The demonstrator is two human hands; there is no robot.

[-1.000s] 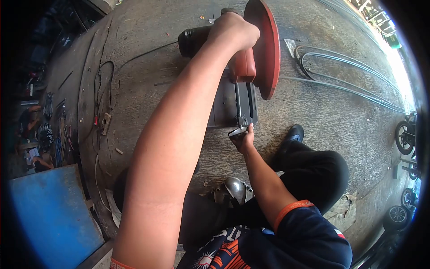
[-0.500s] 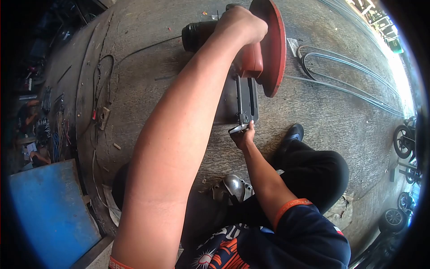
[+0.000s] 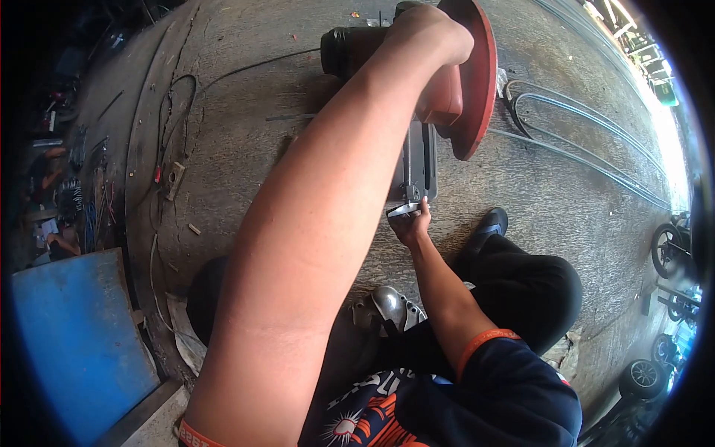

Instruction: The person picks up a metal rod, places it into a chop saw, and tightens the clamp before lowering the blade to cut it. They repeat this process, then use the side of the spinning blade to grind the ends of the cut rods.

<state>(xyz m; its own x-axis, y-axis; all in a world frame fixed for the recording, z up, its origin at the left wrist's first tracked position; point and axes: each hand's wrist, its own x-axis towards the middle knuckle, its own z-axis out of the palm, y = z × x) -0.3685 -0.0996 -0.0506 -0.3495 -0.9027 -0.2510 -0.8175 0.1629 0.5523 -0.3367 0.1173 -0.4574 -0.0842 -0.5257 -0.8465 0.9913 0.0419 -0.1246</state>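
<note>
A cut-off saw with a dark motor (image 3: 344, 51) and a large red disc (image 3: 480, 82) stands on the floor in front of me. My left hand (image 3: 432, 33) is closed at the top of the saw, around what looks like its handle; the fingers and the grip are mostly hidden. Lower down is the dark saw base (image 3: 430, 160) with its clamp screw (image 3: 407, 160). At the base's near end, my right hand (image 3: 411, 223) is closed on a shiny flat metal piece (image 3: 403, 211), thumb pointing up against the base. My left forearm covers part of the saw.
A power cord (image 3: 261, 65) runs left from the motor. Long metal rods (image 3: 596, 164) lie to the right. A rounded metal part (image 3: 389, 302) rests by my legs. A blue panel (image 3: 82, 343) is at lower left, another person (image 3: 48, 171) far left, motorcycles (image 3: 670, 246) at right.
The saw and my left hand sit slightly further right in view, partly because the camera has shifted. My right hand stays at the base's near end with the metal piece.
</note>
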